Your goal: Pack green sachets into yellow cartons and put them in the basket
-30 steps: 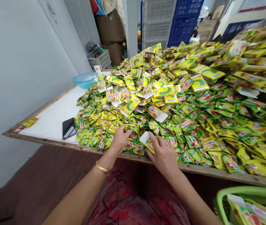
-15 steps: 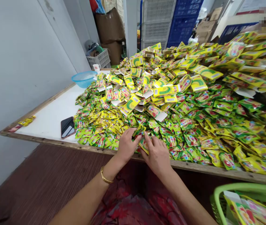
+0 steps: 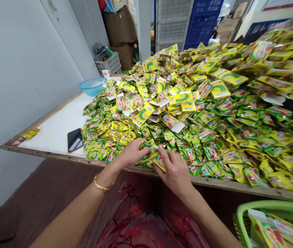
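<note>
Just above the table's near edge, my right hand [image 3: 173,168] grips a small yellow box [image 3: 159,161], its fingers closed around the far side. My left hand [image 3: 131,152] pinches a green packet [image 3: 148,148] between thumb and fingers, at the left end of that box. The packet and the box touch or overlap; how far the packet reaches inside the box is hidden. Beyond both hands lies a heap of green and yellow packets [image 3: 211,136], with yellow boxes [image 3: 143,114] scattered on top, some with open white flaps.
A phone [image 3: 75,140] lies on the white table [image 3: 54,129] at the left. Behind it stand a blue basket [image 3: 92,86] and a white cup [image 3: 106,73]. A green basket [image 3: 242,215] holding boxes is at the lower right. Stacked crates [image 3: 173,22] stand behind the heap.
My left hand has moved left, away from my right hand, and a green packet now shows between its fingers. My right hand still holds the box in about the same place.
</note>
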Action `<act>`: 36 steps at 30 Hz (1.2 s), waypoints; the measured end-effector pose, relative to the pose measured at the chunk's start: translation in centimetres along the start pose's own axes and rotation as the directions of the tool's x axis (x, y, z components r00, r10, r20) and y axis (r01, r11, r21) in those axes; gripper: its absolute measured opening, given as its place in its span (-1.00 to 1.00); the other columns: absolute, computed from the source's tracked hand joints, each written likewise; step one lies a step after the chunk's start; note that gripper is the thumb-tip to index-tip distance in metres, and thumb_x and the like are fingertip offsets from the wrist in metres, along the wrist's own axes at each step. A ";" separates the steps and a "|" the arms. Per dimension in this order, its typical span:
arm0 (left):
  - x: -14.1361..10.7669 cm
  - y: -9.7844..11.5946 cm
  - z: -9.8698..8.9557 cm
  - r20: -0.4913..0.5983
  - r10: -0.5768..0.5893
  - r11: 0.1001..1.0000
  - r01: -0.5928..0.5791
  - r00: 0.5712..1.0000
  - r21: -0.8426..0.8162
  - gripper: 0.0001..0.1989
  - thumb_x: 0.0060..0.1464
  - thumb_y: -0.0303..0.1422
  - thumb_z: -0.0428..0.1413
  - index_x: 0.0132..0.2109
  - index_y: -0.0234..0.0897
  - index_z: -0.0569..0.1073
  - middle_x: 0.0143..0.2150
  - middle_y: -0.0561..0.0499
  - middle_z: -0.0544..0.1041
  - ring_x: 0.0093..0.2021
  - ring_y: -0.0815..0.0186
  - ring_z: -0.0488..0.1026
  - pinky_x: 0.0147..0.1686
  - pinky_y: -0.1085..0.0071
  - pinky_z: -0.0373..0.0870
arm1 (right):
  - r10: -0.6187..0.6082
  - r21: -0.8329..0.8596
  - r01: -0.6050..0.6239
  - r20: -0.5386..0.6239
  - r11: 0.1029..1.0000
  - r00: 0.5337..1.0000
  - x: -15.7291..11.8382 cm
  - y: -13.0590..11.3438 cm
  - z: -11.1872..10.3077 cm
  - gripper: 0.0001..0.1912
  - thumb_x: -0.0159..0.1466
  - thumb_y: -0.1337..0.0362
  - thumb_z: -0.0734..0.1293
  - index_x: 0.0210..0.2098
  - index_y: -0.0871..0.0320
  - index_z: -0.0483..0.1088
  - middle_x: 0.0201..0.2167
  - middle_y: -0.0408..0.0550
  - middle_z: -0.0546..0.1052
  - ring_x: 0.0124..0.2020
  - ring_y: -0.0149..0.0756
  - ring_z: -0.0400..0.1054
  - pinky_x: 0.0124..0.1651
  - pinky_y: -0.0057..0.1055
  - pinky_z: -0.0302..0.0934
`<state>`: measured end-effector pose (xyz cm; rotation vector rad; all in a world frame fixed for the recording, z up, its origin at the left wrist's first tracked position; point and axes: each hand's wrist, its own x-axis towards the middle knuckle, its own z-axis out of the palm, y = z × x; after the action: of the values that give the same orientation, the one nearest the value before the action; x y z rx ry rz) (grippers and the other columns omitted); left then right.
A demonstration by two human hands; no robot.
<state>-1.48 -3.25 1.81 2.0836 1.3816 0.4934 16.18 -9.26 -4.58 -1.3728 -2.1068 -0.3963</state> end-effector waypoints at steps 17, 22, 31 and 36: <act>1.7 1.1 -2.2 0.550 0.139 0.942 -0.280 0.824 0.183 -0.82 -0.06 -0.43 0.01 -0.58 -0.26 0.38 -0.67 0.13 0.25 -0.62 0.42 0.10 -0.57 0.47 0.04 | -0.051 0.090 0.049 0.020 0.995 0.998 -1.6 -1.4 0.1 -0.43 0.27 0.19 0.23 0.23 0.24 0.12 -0.15 0.07 0.43 -0.17 -0.19 0.27 -0.15 -0.28 0.16; 1.2 1.9 -2.7 0.563 0.179 0.951 -0.289 0.807 0.112 -0.86 -0.12 -0.46 0.06 -0.56 -0.22 0.45 -0.68 0.13 0.30 -0.63 0.41 0.13 -0.57 0.48 0.05 | -0.035 0.134 0.034 0.001 0.990 0.999 -1.4 -1.6 -0.3 -0.41 0.27 0.19 0.24 0.24 0.24 0.10 -0.14 0.08 0.43 -0.16 -0.19 0.28 -0.13 -0.28 0.16; 1.5 2.2 -1.6 0.273 0.129 0.950 -0.197 0.953 0.241 -0.92 -0.08 -0.43 0.14 -0.46 -0.29 0.53 -0.60 0.10 0.41 -0.55 0.40 0.28 -0.49 0.49 0.12 | -0.044 0.117 0.043 0.000 0.992 0.999 -0.8 -1.5 -0.4 -0.43 0.27 0.20 0.23 0.22 0.25 0.13 -0.11 0.11 0.44 -0.14 -0.16 0.28 -0.09 -0.24 0.16; 0.5 1.5 -1.9 0.221 0.151 0.988 -0.153 0.964 -0.007 -0.71 0.03 -0.29 0.13 -0.08 -0.25 0.51 -0.20 -0.02 0.57 -0.24 0.29 0.47 -0.22 0.43 0.33 | 0.076 0.224 -0.073 -0.004 0.972 0.997 -1.1 -1.4 -0.1 -0.41 0.27 0.17 0.23 0.25 0.17 0.07 -0.12 0.07 0.44 -0.11 -0.17 0.31 -0.08 -0.25 0.20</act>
<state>-1.32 -2.76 4.24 2.1894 1.1050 0.3045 15.26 -10.72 -5.12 -1.3087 -2.0135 -0.1319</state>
